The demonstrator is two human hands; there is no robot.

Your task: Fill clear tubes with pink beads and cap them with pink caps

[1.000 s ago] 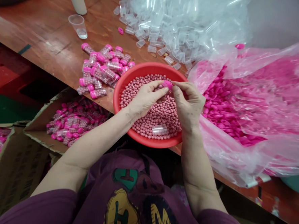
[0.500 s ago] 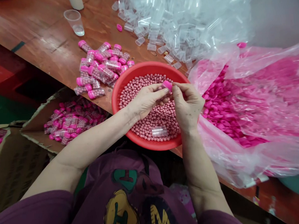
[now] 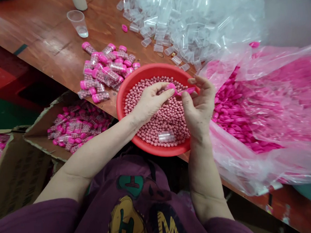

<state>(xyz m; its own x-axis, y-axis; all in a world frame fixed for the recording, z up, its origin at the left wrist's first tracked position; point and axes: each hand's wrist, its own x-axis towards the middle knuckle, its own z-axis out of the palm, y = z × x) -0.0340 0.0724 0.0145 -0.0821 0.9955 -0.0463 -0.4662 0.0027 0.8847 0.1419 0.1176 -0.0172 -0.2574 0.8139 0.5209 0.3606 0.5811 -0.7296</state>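
Observation:
My left hand [image 3: 150, 102] hovers over a red bowl [image 3: 132, 82] full of small pink beads [image 3: 168, 117]. Its fingers are pinched on a small vial with a pink cap [image 3: 170, 86]. My right hand [image 3: 198, 103] is beside it, palm turned up, with its thumb and fingers closed on another pink cap [image 3: 189, 90]. The two hands almost touch at the fingertips. An empty clear vial [image 3: 166, 136] lies on the beads near the bowl's front rim.
A heap of filled pink-capped vials [image 3: 106, 68] lies left of the bowl. Clear empty vials [image 3: 171, 27] pile up at the back. A plastic bag of pink caps [image 3: 249, 107] sits to the right. A cardboard box [image 3: 38, 137] of filled vials stands below the table, and a plastic cup [image 3: 78, 22] sits far left.
My right hand has turned palm up and drawn slightly right of the left hand, and a pink cap now shows in its fingers. The left hand barely moved.

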